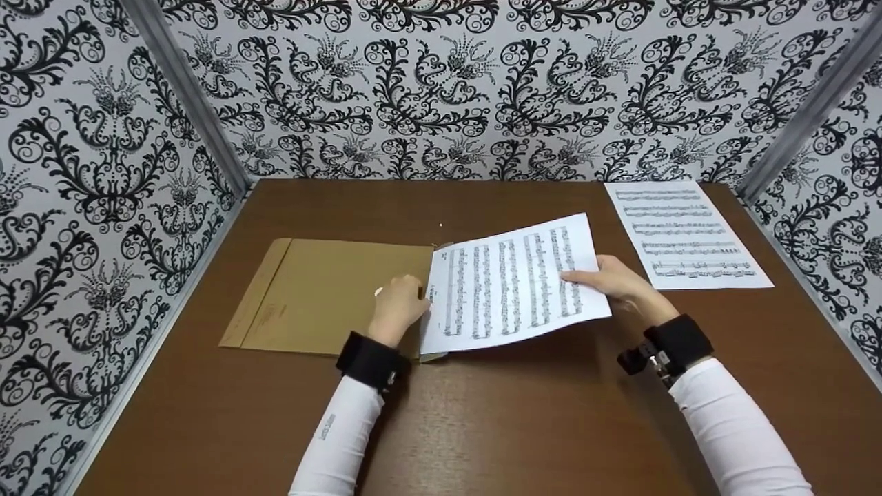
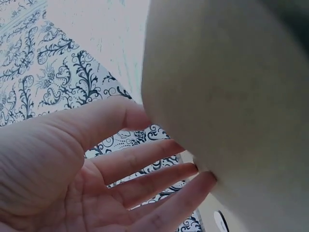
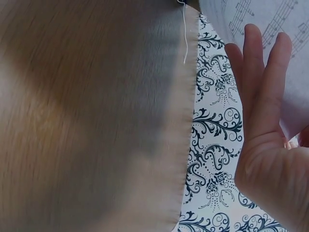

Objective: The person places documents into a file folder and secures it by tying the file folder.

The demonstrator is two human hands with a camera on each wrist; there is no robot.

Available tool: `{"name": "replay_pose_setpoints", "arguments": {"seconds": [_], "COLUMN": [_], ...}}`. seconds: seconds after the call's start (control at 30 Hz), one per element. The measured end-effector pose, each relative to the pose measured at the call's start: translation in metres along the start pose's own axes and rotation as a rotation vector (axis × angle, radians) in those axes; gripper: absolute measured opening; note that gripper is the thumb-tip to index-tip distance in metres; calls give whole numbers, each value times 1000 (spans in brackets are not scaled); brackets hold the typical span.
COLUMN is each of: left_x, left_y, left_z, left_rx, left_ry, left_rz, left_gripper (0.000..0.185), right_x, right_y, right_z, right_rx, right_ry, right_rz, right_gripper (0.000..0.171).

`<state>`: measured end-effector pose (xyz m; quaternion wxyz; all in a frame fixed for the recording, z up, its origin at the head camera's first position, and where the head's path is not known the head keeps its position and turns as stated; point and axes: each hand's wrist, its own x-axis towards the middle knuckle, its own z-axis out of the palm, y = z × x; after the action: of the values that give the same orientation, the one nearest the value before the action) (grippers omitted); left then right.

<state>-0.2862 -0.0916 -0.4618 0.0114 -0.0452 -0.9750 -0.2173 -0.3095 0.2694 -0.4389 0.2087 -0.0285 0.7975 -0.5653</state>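
A brown wood-grain table (image 1: pixel 482 427) is boxed in on three sides by walls (image 1: pixel 441 83) papered in a black-and-white floral swirl pattern. Pale metal strips (image 1: pixel 186 96) are run up both back corners. Everything's lit pretty evenly and softly.

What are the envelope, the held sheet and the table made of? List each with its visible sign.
Envelope: matte brown kraft paper or thin card, judging by its flat, dull tan face and folded flap.
Held sheet: thin white paper printed with music staves; it bends between the hands.
Table: dark brown wood-look surface with faint grain, possibly laminate.
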Motion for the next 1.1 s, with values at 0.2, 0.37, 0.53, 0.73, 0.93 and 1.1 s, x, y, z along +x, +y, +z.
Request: {"name": "replay_pose_setpoints", "arguments": {"seconds": [0.2,0.37,0.53,0.73,0.93,1.1], "left_x": [0,2,4,4,4,4], "left_y": [0,0,0,1,0,-2], "left_z": [-1,-2,-3,-4,-6,-8], "left_rx": [-37,-41,-27,-40,-49,-74], "left_ry": [17,9,16,16,0,-20], "left_rz": [4,-14,-14,-8,-7,-12], "left_gripper": [9,12,14,15,13,13], "right_x": [2,1,-1,-2,-1,-1], "right_y": [0,-1,1,4,9,13], "right_z": [3,5,7,8,7,7], "right_rx": [4,9,20,88,132,182], "right_ry": [0,-19,-37,-37,-40,-47], "right_rz": [7,12,8,15,42,54], "right_gripper": [44,52,54,52,48,37]}}
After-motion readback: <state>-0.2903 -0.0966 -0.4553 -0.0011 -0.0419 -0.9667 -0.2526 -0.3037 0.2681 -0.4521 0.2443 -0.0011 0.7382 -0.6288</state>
